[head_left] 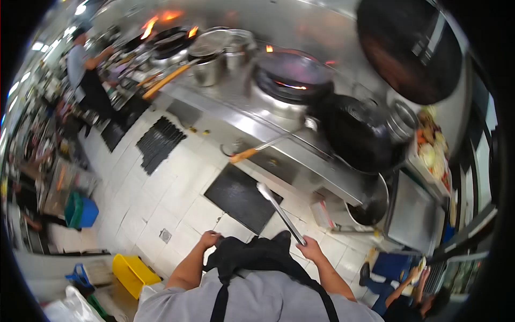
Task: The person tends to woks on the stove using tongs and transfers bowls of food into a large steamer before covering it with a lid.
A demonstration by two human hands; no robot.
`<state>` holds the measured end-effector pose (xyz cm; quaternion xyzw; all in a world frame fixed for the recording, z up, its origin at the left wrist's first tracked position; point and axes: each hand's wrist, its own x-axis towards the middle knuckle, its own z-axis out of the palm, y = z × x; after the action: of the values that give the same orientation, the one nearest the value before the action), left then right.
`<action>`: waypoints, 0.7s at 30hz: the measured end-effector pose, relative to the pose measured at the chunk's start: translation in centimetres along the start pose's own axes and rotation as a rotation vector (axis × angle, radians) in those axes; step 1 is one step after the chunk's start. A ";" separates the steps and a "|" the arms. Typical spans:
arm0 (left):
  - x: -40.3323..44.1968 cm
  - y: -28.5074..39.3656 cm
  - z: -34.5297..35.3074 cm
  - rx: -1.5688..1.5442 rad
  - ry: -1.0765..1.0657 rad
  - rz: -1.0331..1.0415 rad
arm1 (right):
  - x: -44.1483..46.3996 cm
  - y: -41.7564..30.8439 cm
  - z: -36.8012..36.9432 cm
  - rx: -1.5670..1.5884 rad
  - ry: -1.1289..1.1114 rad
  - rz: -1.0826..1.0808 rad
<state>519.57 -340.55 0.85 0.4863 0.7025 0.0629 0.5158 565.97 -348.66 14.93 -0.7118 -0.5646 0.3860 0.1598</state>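
Right hand (310,248), lower centre, closed round steel tongs (282,216) slanting up mid-frame. Left hand (211,239) at black apron (249,251); cannot tell its grip. Tiled floor (185,201); steel wok range (228,110) across top.

- A commercial kitchen: a long steel cooking range (244,123) runs along a metal wall (314,29).
- Flames (149,28) rise near the range's back edge.
- A large wok (292,72) sits on a round burner.
- A mesh strainer (210,43) lies across a steel pot (206,74).
- Cut vegetables (432,145) fill a container at the range's right end.
- An aproned person (90,86) stands at its front edge, far left.
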 end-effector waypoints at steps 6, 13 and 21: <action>-5.7 -7.2 -5.0 -0.260 0.180 -0.013 | -0.6 3.4 7.1 -0.340 -0.317 0.303; -16.2 -33.6 -9.5 -0.347 0.723 -0.532 | 4.6 2.2 11.4 -0.205 -0.546 0.580; -24.0 -40.7 -6.1 -0.035 0.518 -0.579 | 15.6 -18.1 20.4 -0.209 -0.473 0.185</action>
<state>489.51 -377.10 -4.45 0.2271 0.9165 0.0477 0.3259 539.78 -332.82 7.90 -0.6631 -0.5555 0.4942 -0.0866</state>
